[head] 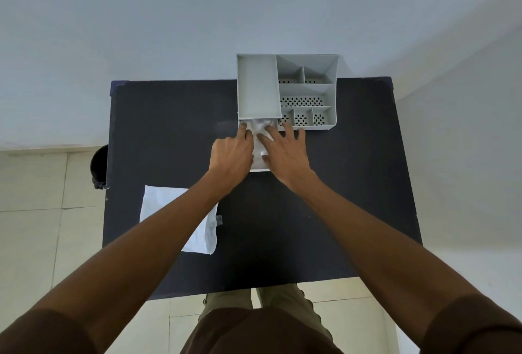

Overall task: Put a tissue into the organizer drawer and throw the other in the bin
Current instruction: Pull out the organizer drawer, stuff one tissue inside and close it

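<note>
A grey organizer (258, 85) with several compartments stands at the far middle of the black table (324, 212). Its drawer (258, 167) is pulled out toward me, and a white tissue (259, 141) lies inside it. My left hand (233, 155) presses on the tissue's left side with the fingers bent. My right hand (285, 153) lies flat on the tissue's right side with the fingers spread. A second white tissue (158, 203) lies flat on the near left of the table, partly hidden under my left forearm. A dark bin (99, 167) stands on the floor beside the table's left edge.
The table backs onto a pale wall. Tiled floor (36, 226) shows to the left and in front. My legs stand at the table's near edge.
</note>
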